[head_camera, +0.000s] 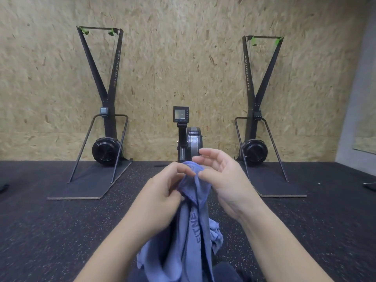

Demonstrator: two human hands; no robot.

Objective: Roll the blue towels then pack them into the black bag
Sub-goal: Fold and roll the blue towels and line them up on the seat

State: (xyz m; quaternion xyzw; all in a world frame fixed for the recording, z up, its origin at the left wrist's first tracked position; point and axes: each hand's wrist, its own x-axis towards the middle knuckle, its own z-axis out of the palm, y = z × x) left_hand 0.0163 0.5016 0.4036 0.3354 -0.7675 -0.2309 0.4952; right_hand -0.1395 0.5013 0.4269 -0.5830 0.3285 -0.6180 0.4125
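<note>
The blue towel [193, 224] hung in front of the person, held up by its top edge at the middle of the view. The left hand [160, 192] gripped the bunched cloth just below that edge, its fingers curled around the fabric. The right hand [221, 176] pinched the top corner between thumb and a fingertip, while its other fingers were spread loosely above. The towel's lower part fell past the bottom of the frame, so its full length could not be seen. White lettering ran down one fold, but only "FITNE" could be read; the rest was lost in the creases. More blue cloth [216, 235] bulged out to the right behind the hanging part, and whether it belonged to the same towel could not be told. Something dark at the bottom edge, partly covered by the towel, was too cut off to identify.

Behind the hands, 2 ski machines [107, 110] [256, 110] stood against the chipboard wall [183, 58] on the speckled black floor [50, 231]. Between them sat a rowing machine [191, 139] with a small monitor; its lower half was hidden by the hands and towel. Dark objects at the far left and right edges were cropped.
</note>
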